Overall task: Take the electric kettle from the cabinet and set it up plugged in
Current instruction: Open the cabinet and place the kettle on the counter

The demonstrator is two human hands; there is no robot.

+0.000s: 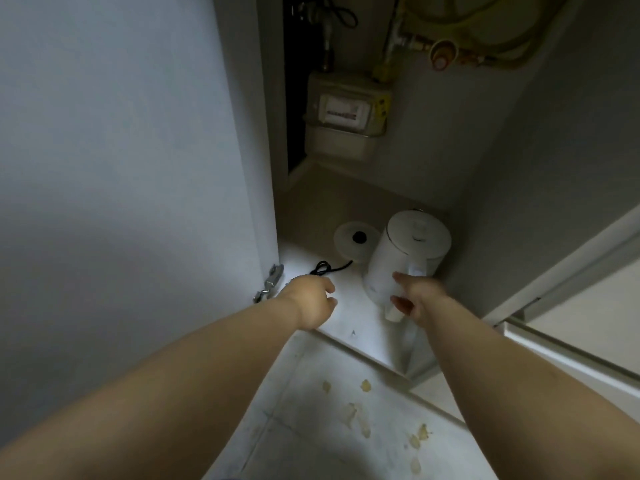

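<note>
- The white kettle point(405, 258) stands upright on the cabinet floor point(311, 209), off its base, toward the right side wall and close to the front edge.
- My right hand point(420, 297) is at the kettle's handle point(398, 306), on the side facing me. The thumb and fingers are spread around the handle and touch it, not yet closed tight; I cannot tell how firm the hold is.
- The kettle's round white base point(353, 241), with its dark centre plug, lies flat just left of the kettle and a little further back, apart from it.
- A black cord point(329, 268) runs from the base toward the front, left of the kettle, and ends in a loose loop.
- My left hand point(310, 301) is left of the kettle, over the cabinet's front edge, with fingers loosely curled. The cord's loop sits just beyond my knuckles; I cannot tell whether I am touching it.
- The open cabinet door point(121, 168) stands far left of the kettle, its metal hinge point(270, 284) just beside my left wrist.
- Behind the kettle, on the back wall, hangs a grey gas meter point(346, 116), with yellow hoses point(485, 29) above it.
- In front of the kettle, below the cabinet edge, the pale tiled floor point(346, 427) shows yellowish stains.
</note>
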